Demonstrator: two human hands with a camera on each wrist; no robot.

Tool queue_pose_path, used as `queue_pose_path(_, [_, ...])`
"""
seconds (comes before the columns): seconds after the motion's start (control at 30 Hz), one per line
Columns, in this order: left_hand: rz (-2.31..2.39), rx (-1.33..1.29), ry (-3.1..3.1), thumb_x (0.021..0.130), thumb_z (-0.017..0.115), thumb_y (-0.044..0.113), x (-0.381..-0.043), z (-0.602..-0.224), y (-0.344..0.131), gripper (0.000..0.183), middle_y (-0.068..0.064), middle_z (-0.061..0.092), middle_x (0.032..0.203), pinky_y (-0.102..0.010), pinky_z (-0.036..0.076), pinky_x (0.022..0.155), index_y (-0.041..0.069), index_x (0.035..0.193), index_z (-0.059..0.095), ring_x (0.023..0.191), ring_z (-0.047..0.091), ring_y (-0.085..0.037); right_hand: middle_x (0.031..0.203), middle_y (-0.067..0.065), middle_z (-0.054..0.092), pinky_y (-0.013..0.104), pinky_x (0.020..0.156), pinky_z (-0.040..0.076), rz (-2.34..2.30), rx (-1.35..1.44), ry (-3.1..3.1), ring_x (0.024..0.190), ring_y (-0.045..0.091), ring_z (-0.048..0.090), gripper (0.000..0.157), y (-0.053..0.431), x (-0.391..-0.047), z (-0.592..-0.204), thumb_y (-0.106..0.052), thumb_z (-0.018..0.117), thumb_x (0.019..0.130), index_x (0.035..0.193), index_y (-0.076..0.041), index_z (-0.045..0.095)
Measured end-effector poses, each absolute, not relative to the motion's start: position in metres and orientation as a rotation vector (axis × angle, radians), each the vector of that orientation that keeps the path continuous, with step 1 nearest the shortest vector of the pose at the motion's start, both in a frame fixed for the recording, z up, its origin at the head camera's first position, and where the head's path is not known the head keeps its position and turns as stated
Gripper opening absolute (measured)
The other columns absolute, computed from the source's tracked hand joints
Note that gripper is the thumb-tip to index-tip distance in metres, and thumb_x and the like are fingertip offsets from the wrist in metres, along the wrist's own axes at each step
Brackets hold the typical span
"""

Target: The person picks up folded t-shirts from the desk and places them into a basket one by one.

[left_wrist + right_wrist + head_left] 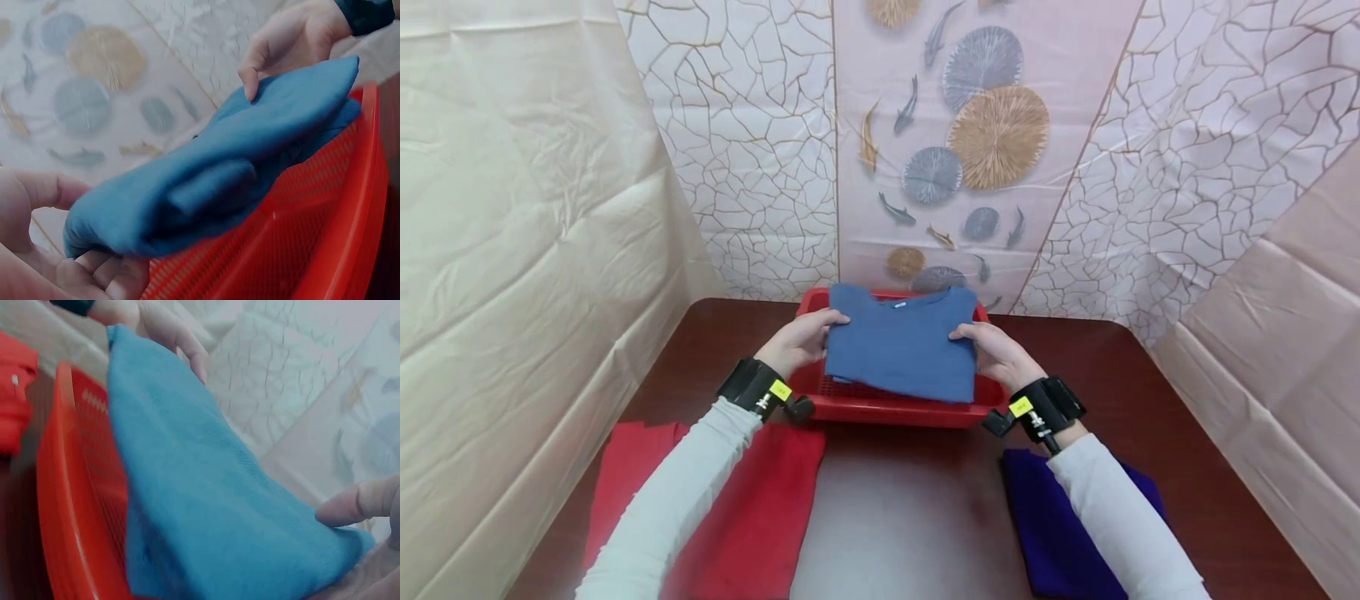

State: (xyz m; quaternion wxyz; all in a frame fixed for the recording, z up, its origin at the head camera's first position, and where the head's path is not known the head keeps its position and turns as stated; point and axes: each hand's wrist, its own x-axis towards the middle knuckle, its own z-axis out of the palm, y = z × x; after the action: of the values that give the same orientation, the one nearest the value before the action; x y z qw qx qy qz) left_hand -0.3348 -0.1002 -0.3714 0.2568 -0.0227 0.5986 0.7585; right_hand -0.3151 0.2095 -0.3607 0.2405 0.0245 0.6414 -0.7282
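Note:
A folded blue T-shirt (901,346) spans the space between both hands, over the red plastic basket (880,410). My left hand (801,340) grips its left side, thumb on top and fingers curled underneath, as the left wrist view shows. On the opposite side my right hand (996,350) pinches the shirt, thumb (340,509) on the upper face and the other fingers below. The neckline with a small white label faces the back wall. In the left wrist view the folded layers of the shirt (206,169) hang above the basket's slotted inside (300,206).
Red folded cloth (760,517) lies at the left front of the dark wooden table (910,517), partly under the left sleeve. A dark blue folded garment (1052,533) lies at the right front beneath the right forearm. Patterned curtains (760,150) enclose the back and sides.

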Motion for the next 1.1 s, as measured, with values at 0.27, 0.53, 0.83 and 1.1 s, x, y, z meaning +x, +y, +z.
queue_pose_path(0.27, [2.073, -0.170, 1.612, 0.102, 0.049, 0.004, -0.342, -0.400, -0.090, 0.077, -0.019, 0.028, 0.163, -0.045, 0.020, 0.124, 0.015, 0.164, 0.004, 0.150, 0.029, -0.033, 0.169, 0.017, 0.007, 0.056, 0.122, 0.019, -1.909, 0.156, 1.786, 0.152, 0.038, 0.018, 0.076, 0.211, -0.341, -0.392, 0.004, 0.037, 0.100, 0.162, -0.009, -0.005])
queue_pose_path(0.53, [1.959, -0.222, 1.697, 0.101, 0.045, -0.004, -0.341, -0.415, -0.089, 0.072, -0.023, 0.031, 0.160, -0.050, 0.022, 0.123, 0.011, 0.163, 0.012, 0.148, 0.030, -0.039, 0.157, 0.024, 0.030, 0.057, 0.121, 0.020, -1.823, 0.167, 1.794, 0.142, 0.039, 0.035, 0.078, 0.209, -0.339, -0.410, 0.011, 0.034, 0.098, 0.162, -0.008, -0.008])
queue_pose_path(0.83, [1.576, 0.145, 2.389, 0.101, 0.051, 0.008, -0.330, -0.401, -0.090, 0.063, -0.025, 0.032, 0.159, -0.051, 0.035, 0.115, 0.000, 0.158, 0.026, 0.143, 0.037, -0.040, 0.155, 0.030, 0.034, 0.054, 0.108, 0.041, -1.160, -0.273, 2.516, 0.121, 0.039, 0.052, 0.068, 0.208, -0.324, -0.403, -0.005, 0.055, 0.101, 0.160, -0.003, 0.022])
queue_pose_path(1.1, [0.371, 0.765, 2.492, 0.104, 0.054, 0.021, -0.322, -0.403, -0.076, 0.043, -0.019, 0.042, 0.156, -0.047, 0.030, 0.119, 0.013, 0.146, 0.055, 0.147, 0.036, -0.033, 0.164, 0.027, 0.017, 0.061, 0.114, 0.032, -0.342, -0.747, 2.527, 0.148, 0.049, 0.023, 0.059, 0.201, -0.322, -0.414, -0.021, 0.063, 0.100, 0.155, -0.016, 0.042])
